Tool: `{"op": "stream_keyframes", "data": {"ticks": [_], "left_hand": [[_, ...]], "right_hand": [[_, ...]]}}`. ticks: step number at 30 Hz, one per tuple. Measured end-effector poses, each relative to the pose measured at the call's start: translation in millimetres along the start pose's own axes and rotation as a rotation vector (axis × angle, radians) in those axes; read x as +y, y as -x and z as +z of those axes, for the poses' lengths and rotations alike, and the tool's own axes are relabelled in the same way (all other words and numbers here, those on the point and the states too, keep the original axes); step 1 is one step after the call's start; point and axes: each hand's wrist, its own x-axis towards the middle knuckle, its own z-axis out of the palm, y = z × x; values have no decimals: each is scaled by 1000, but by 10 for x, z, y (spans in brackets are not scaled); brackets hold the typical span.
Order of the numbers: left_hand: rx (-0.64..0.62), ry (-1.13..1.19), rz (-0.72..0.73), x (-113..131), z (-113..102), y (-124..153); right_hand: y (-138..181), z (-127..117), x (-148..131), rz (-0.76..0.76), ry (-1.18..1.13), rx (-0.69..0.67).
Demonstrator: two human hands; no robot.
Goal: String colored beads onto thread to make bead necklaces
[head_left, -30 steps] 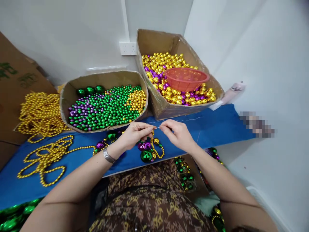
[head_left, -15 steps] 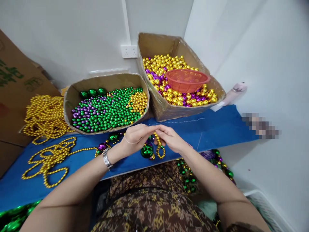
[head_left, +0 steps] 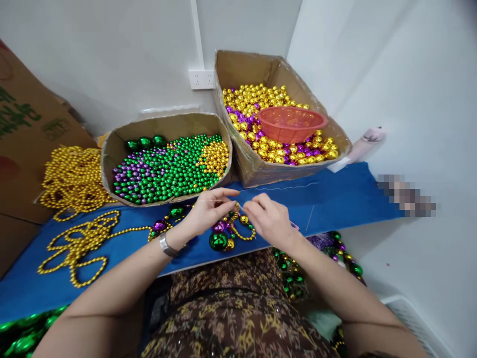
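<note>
My left hand (head_left: 212, 211) is closed in a pinch on the end of a gold bead string (head_left: 244, 236), its index finger stretched out above the thumb. A thin white thread (head_left: 204, 200) runs across this hand. My right hand (head_left: 270, 221) is just to the right, fingers curled and pinched on what looks like the same thread; its very tips are partly hidden. Under the hands hang or lie a large green bead (head_left: 218, 241), a purple bead (head_left: 218, 226) and small gold beads. A beaded strand with a purple bead (head_left: 159, 226) lies by my left wrist.
On the blue table (head_left: 335, 199) stand a carton of small green, purple and gold beads (head_left: 167, 169) and a taller carton (head_left: 257, 171) with larger beads and a red basket (head_left: 292, 127). Gold bead strings (head_left: 74, 243) lie at left. Beaded strands (head_left: 292, 273) hang below the table edge.
My hands were touching at the fingertips and have moved apart, the right one going right and slightly down. The large green bead has shifted a little left and down.
</note>
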Motion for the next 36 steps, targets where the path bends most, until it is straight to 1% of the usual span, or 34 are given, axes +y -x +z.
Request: {"op": "stream_keyframes", "data": {"ticks": [1, 2, 4, 5, 6, 8, 9, 10, 11, 14, 15, 17, 19, 20, 21, 23, 27, 29, 30, 32, 33, 34, 36], "left_hand": [[-2, 100, -61, 4, 4, -4], [1, 159, -86, 7, 7, -4], [16, 146, -53, 16, 13, 11], [24, 94, -7, 24, 15, 24], [31, 29, 54, 36, 17, 39], [32, -107, 191, 71, 15, 62], [25, -168, 257, 94, 12, 68], [13, -222, 321, 118, 7, 69], [2, -265, 381, 140, 1, 66], [5, -335, 524, 179, -21, 43], [15, -349, 552, 179, -26, 35], [47, -378, 591, 161, -28, 24], [79, -408, 636, 133, -16, 18], [89, -421, 664, 117, -7, 15], [95, -433, 692, 101, 3, 12], [109, -462, 717, 64, 14, 6], [156, -579, 693, -74, -25, 20], [151, -637, 651, -165, -75, 58], [148, -653, 603, -206, -103, 86], [144, -623, 438, -262, -162, 155], [140, -560, 329, -274, -188, 192], [136, -455, 216, -273, -209, 226], [135, -146, 26, -241, -224, 277]], "right_hand": [[37, -10, -37, -54, 23, -41], [65, -21, -62, -102, 5, -89], [80, -57, -61, -133, -138, -154], [66, -79, -37, -91, -240, -135], [39, -98, -2, -11, -344, -72], [-35, -101, 78, 219, -537, 124], [-72, -76, 111, 324, -633, 190], [-104, -32, 136, 394, -744, 192], [-127, 28, 151, 428, -876, 127], [-134, 242, 151, 428, -1286, -241], [-121, 301, 144, 427, -1389, -339], [-88, 379, 128, 430, -1536, -471], [-63, 405, 109, 422, -1618, -563], [-57, 405, 97, 419, -1637, -580], [-55, 397, 85, 420, -1639, -576], [-60, 369, 60, 440, -1595, -500], [-54, 292, 52, 509, -1463, -313], [-28, 273, 88, 522, -1442, -277], [-10, 273, 116, 525, -1440, -267], [29, 294, 180, 537, -1434, -245], [49, 314, 209, 551, -1427, -229], [66, 338, 233, 570, -1420, -209], [94, 394, 251, 622, -1408, -169]]}}
